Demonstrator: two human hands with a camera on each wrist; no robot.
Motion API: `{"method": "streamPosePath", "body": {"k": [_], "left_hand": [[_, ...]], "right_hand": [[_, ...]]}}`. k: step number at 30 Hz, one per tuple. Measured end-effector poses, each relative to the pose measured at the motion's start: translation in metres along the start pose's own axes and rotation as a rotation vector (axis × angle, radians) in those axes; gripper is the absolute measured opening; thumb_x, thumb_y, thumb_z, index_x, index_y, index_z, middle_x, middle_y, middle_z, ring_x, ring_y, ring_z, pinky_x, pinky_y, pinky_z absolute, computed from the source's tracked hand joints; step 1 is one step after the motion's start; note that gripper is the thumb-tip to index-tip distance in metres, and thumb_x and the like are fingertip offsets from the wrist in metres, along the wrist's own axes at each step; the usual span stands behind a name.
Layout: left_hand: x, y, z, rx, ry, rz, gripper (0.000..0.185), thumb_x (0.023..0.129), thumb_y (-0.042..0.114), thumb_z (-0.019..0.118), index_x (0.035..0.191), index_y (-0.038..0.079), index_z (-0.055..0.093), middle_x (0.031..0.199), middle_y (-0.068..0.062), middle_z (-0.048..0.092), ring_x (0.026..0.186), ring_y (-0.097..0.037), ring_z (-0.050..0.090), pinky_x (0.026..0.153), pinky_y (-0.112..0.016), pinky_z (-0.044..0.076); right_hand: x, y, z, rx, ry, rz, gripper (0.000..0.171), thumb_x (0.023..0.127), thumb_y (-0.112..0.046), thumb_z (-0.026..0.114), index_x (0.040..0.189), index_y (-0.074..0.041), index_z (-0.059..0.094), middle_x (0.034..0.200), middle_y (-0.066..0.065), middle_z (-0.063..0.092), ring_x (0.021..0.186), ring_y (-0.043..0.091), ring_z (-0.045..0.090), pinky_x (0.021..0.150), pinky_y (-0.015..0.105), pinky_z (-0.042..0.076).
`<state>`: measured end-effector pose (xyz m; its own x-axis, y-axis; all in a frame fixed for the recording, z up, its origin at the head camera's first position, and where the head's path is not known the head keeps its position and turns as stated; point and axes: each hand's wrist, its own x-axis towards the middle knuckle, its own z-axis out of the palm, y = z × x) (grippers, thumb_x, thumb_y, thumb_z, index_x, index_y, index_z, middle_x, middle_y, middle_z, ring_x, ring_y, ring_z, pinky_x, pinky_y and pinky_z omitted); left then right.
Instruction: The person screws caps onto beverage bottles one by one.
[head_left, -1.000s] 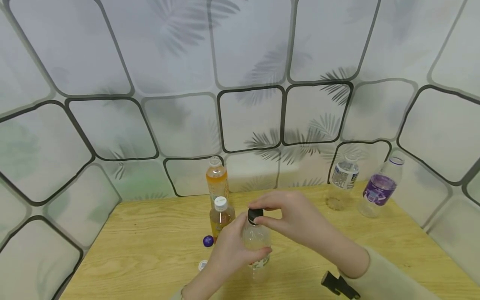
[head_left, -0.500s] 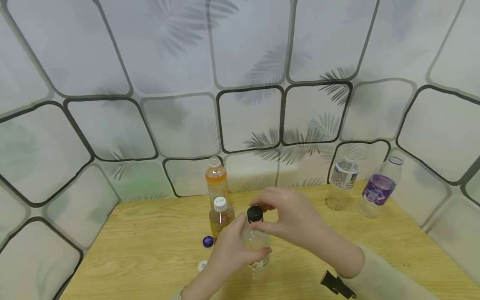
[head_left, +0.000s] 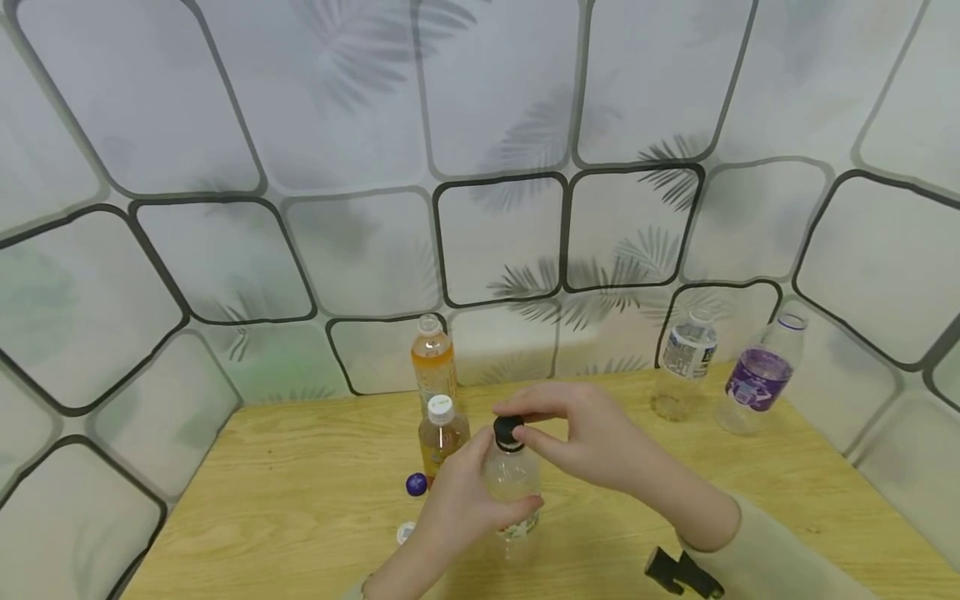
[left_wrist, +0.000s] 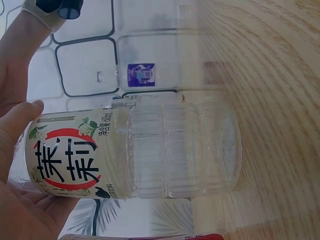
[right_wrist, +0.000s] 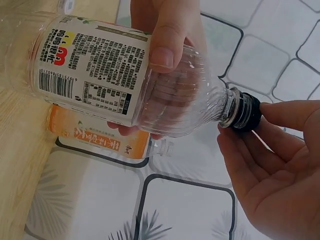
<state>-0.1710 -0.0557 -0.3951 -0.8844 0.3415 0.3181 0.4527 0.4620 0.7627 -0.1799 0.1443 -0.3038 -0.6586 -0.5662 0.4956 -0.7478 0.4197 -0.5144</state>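
A clear plastic bottle [head_left: 512, 477] stands upright over the table, its cream label printed with large dark characters and a red ring in the left wrist view. My left hand [head_left: 467, 500] grips it around the upper body, thumb on the near side. On its neck sits a black screw cap [right_wrist: 248, 112]. My right hand [head_left: 588, 433] pinches this cap between thumb and fingertips from the right. In the right wrist view the cap's edge lies right at the neck ring, and the bottle looks see-through with no drink visible inside.
Just left of the hands stands an amber bottle [head_left: 442, 437] with a white cap, an orange-labelled bottle [head_left: 433, 358] behind it. A blue cap [head_left: 416, 484] and a white cap [head_left: 406, 532] lie nearby. Two uncapped bottles, one clear [head_left: 686, 358], one purple-labelled [head_left: 759, 379], stand back right by the wall.
My right hand's fingers turned around the cap and then swung back, the wrist shifting slightly left and returning. The left hand and the bottle have stayed in place.
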Motion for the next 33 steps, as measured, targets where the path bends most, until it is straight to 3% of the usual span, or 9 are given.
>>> {"method": "streamPosePath", "body": {"k": [6,15,19,21,25,28,33], "left_hand": [[0.000,0.001,0.000,0.005,0.004,-0.005,0.071,0.080,0.037,0.094,0.139,0.017,0.061,0.137,-0.001,0.072,0.119,-0.025,0.073,0.098,-0.043,0.062],[0.000,0.000,0.000,0.006,0.002,-0.013,0.074,0.081,0.036,0.094,0.143,0.017,0.060,0.141,-0.002,0.071,0.124,-0.026,0.071,0.100,-0.047,0.061],[0.000,0.000,0.001,-0.003,0.006,-0.002,0.072,0.080,0.034,0.095,0.141,0.017,0.061,0.140,-0.001,0.071,0.130,-0.026,0.068,0.105,-0.053,0.057],[0.000,0.000,0.001,-0.003,0.008,0.000,0.070,0.080,0.033,0.095,0.139,0.017,0.062,0.138,0.000,0.072,0.129,-0.026,0.069,0.106,-0.053,0.057],[0.001,0.000,0.001,0.005,0.011,-0.007,0.070,0.079,0.032,0.096,0.138,0.016,0.061,0.135,-0.001,0.073,0.121,-0.025,0.072,0.101,-0.044,0.061],[0.001,0.000,0.001,0.009,0.013,-0.011,0.071,0.079,0.034,0.096,0.139,0.016,0.061,0.134,-0.001,0.074,0.116,-0.024,0.074,0.096,-0.038,0.062],[0.001,-0.001,0.001,0.009,0.013,-0.003,0.072,0.079,0.034,0.095,0.140,0.017,0.061,0.136,0.000,0.073,0.119,-0.023,0.072,0.099,-0.040,0.061]], "right_hand": [[-0.001,0.001,-0.001,0.100,-0.026,0.033,0.024,0.097,-0.003,0.076,0.120,-0.005,0.078,0.118,0.010,0.079,0.104,0.020,0.078,0.093,0.032,0.065],[0.000,-0.002,0.008,-0.113,0.073,0.026,0.031,0.085,-0.014,0.091,0.114,-0.012,0.080,0.103,-0.004,0.078,0.092,0.009,0.074,0.084,0.026,0.064],[-0.001,-0.001,0.011,-0.188,0.080,0.023,0.047,0.080,-0.022,0.095,0.122,-0.011,0.077,0.106,-0.004,0.077,0.092,0.008,0.074,0.084,0.027,0.064],[-0.003,0.000,0.011,-0.191,0.079,0.019,0.052,0.082,-0.024,0.094,0.128,-0.011,0.075,0.112,-0.002,0.078,0.097,0.011,0.074,0.088,0.030,0.064],[-0.005,0.001,0.010,-0.052,0.070,0.017,0.042,0.094,-0.013,0.081,0.134,-0.006,0.070,0.126,0.006,0.077,0.112,0.022,0.074,0.098,0.036,0.063],[-0.004,0.002,0.009,0.099,0.058,0.017,0.035,0.097,0.001,0.071,0.132,-0.002,0.070,0.130,0.012,0.076,0.120,0.027,0.073,0.103,0.038,0.061],[-0.002,0.003,0.009,0.192,0.052,0.018,0.032,0.095,0.007,0.070,0.125,-0.002,0.075,0.123,0.012,0.078,0.115,0.017,0.074,0.101,0.035,0.062]]}}
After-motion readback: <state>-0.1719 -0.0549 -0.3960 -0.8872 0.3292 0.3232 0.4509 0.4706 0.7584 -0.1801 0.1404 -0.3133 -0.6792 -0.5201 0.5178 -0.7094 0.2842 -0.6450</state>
